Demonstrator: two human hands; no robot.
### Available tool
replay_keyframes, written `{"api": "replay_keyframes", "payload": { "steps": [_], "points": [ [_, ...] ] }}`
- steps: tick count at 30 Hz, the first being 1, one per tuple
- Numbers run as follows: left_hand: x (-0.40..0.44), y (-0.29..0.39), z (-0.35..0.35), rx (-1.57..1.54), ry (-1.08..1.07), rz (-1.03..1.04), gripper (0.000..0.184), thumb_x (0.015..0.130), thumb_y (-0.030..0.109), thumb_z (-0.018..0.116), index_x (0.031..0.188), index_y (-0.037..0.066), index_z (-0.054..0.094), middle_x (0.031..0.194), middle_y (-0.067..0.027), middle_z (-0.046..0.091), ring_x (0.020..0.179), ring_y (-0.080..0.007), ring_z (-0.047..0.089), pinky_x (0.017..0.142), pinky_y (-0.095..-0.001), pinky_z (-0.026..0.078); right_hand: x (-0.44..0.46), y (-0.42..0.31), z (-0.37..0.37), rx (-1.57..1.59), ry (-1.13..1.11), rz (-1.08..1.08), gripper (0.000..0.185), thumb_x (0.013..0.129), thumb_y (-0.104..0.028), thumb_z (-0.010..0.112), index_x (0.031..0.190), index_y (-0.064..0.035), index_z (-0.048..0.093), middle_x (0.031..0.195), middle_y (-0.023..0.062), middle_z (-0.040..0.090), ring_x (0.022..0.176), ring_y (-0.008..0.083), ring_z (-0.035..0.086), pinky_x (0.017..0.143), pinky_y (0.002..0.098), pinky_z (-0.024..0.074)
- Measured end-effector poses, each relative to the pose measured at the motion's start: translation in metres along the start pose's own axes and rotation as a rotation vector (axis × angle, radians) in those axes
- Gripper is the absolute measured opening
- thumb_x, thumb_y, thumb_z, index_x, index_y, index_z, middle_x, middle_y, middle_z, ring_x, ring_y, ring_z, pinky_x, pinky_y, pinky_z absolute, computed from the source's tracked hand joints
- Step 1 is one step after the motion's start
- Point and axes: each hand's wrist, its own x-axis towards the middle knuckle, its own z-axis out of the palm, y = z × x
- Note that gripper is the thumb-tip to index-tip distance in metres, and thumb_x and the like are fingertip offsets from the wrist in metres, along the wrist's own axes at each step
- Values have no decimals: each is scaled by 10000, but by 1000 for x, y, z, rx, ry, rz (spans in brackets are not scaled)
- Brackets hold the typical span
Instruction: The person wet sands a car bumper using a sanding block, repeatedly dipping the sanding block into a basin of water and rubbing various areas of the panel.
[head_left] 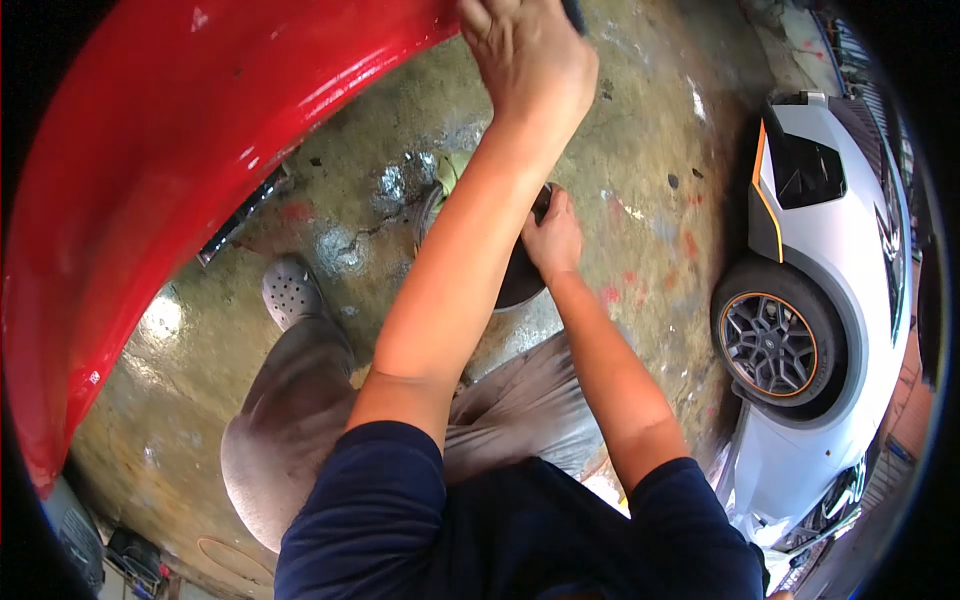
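Observation:
My left hand (530, 55) is raised at the top edge of the view, beside the lower edge of the red glossy panel (250, 90). Its fingers are curled and partly cut off, and a bit of a dark object (575, 15) shows beside it. Lower down, my right hand (555, 235) grips a dark round object (520, 280) at its upper edge. My left forearm crosses in front and hides much of that object. Behind the forearm lies a pale green cloth-like thing (452, 172).
A white and grey car (850, 240) with an orange-rimmed wheel (768, 345) stands at the right. My grey clog (292, 290) is on the wet, stained floor (640, 130). A dark strip (240, 215) lies below the red panel, and a thin hose or cord (232, 557) at lower left.

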Motion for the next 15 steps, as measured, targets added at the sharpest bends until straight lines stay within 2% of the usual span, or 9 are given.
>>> {"api": "replay_keyframes", "payload": {
  "steps": [2,6,10,11,15],
  "points": [
    [-8,0,6,-32,-17,-54,695,814,-3,619,1473,-64,406,1502,-268,372,1319,-492,376,1167,-542,300,1,-1,0,24,5,-9,599,856,-272,713,1365,-46,492,1305,202,606,1093,439,650,905,517,537],
    [6,25,4,-163,32,-37,773,802,-10,630,1518,-62,344,1503,-296,350,1337,-498,360,1183,-550,276,5,3,3,17,16,-25,597,857,-276,705,1365,-44,495,1296,203,609,1093,440,648,911,513,534],
    [-10,2,7,-4,-141,-80,827,790,-3,636,1545,-59,303,1561,-267,314,1371,-496,330,1200,-547,255,0,-1,-3,40,-11,-1,585,860,-281,697,1360,-45,506,1305,200,608,1092,431,653,918,507,533],
    [-15,-6,8,7,-58,-12,847,781,0,640,1554,-46,295,1583,-250,300,1386,-491,320,1205,-545,246,0,-1,-2,24,6,6,578,859,-279,699,1354,-45,516,1307,201,610,1092,422,656,918,509,533],
    [-5,16,0,-110,-72,-13,866,778,-5,634,1571,-19,285,1585,-236,306,1391,-478,321,1204,-546,244,0,-2,-1,27,14,13,582,857,-284,703,1354,-46,516,1307,202,608,1088,426,655,918,513,532]
  ]
}}
